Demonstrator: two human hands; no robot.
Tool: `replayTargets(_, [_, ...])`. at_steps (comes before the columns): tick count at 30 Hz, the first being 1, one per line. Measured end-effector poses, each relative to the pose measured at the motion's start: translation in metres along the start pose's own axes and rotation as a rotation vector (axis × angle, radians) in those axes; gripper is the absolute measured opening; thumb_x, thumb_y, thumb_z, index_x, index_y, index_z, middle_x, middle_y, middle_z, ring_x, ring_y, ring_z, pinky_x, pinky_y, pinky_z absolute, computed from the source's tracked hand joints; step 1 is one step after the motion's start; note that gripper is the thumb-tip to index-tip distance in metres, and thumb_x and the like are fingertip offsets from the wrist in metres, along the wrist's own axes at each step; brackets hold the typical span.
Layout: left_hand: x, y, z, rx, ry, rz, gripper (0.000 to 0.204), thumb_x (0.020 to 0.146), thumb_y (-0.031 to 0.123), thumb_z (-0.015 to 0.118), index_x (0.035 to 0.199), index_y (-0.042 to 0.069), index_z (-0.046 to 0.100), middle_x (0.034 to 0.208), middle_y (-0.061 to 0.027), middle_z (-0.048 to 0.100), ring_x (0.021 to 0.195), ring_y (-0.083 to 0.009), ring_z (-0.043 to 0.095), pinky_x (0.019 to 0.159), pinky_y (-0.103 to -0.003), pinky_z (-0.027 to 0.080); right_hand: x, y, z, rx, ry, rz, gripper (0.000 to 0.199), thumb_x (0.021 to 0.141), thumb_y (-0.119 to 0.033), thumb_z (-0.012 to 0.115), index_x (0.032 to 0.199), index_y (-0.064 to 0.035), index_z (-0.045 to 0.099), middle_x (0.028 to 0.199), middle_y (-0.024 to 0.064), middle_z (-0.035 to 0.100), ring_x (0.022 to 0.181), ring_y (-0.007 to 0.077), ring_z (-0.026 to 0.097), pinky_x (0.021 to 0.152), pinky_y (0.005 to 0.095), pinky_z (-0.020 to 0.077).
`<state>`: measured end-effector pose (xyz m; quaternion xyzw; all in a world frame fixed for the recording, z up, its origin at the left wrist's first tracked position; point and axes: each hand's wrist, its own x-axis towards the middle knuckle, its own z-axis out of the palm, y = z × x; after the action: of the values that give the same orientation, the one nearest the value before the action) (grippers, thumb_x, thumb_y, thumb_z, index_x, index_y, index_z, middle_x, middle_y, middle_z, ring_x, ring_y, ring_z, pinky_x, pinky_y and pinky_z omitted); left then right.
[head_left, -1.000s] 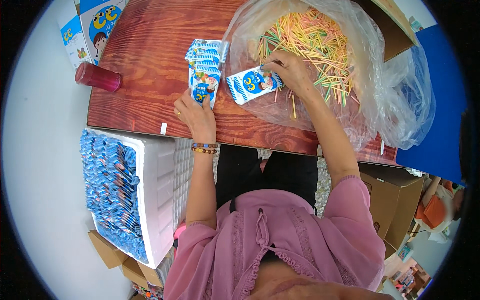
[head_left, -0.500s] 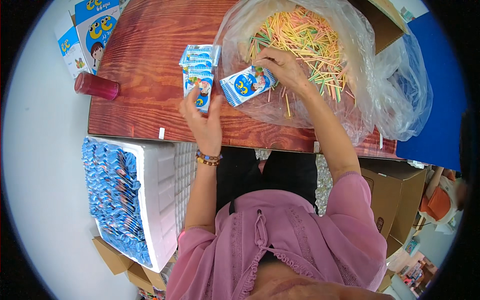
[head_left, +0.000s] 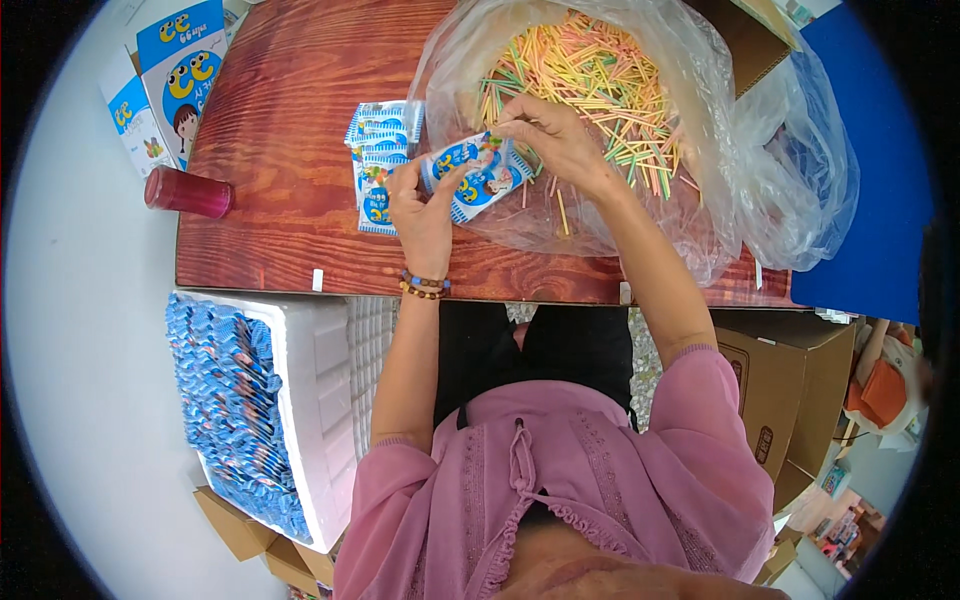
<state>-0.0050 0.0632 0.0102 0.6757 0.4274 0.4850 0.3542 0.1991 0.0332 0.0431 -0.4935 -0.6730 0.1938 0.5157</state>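
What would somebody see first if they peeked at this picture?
Probably the big clear bag at the top right of the wooden table, full of bright colourful straws. Just in front of it, the left hand and right hand hold a small blue and white packet between them. A white foam box crammed with blue packets sits lower left.

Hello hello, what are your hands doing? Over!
Left hand and right hand both hold one blue-and-white packet. Coloured straws in clear bag behind. Nothing blocking.
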Motion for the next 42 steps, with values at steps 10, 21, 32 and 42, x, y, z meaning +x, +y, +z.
replayTargets(10, [-0.016, 0.028, -0.007, -0.665, -0.087, -0.332, 0.013, 0.086, 0.003, 0.067, 0.098, -0.002, 0.067, 0.088, -0.0028, 0.068, 0.076, -0.0053, 0.060, 0.070, -0.021, 0.050, -0.024, -0.034, 0.007, 0.293, -0.048, 0.448, 0.012, 0.086, -0.009, 0.065, 0.094, -0.0007, 0.068, 0.083, 0.0004, 0.065, 0.079, 0.0059, 0.057, 0.070, 0.0217, 0.0456])
replayTargets(21, [-0.039, 0.032, -0.002, -0.775, 0.020, -0.363, 0.011, 0.088, 0.003, 0.064, 0.096, -0.003, 0.068, 0.089, -0.0036, 0.067, 0.077, -0.0060, 0.060, 0.070, -0.022, 0.049, -0.050, -0.030, 0.024, 0.498, 0.021, 0.501, 0.017, 0.088, -0.010, 0.064, 0.100, 0.0012, 0.068, 0.088, 0.0008, 0.067, 0.079, 0.0051, 0.058, 0.072, 0.0227, 0.0479])
replayTargets(32, [-0.043, 0.030, -0.007, -0.925, 0.064, -0.497, 0.010, 0.091, 0.006, 0.062, 0.092, -0.002, 0.067, 0.090, -0.0021, 0.066, 0.080, -0.0056, 0.057, 0.075, -0.023, 0.046, -0.052, -0.047, -0.004, 0.458, 0.109, 0.105, 0.023, 0.080, -0.016, 0.071, 0.094, -0.0001, 0.063, 0.111, 0.0100, 0.058, 0.102, 0.0196, 0.055, 0.090, 0.0342, 0.0427])
replayTargets(42, [-0.056, 0.036, -0.001, -0.922, -0.026, -0.561, 0.011, 0.092, 0.007, 0.060, 0.090, -0.002, 0.066, 0.091, -0.0024, 0.065, 0.081, -0.0043, 0.055, 0.073, -0.023, 0.044, -0.056, -0.051, -0.012, 0.247, -0.363, 0.033, 0.026, 0.076, -0.017, 0.073, 0.100, -0.0058, 0.070, 0.126, 0.0113, 0.058, 0.121, 0.0267, 0.049, 0.103, 0.0411, 0.0352])
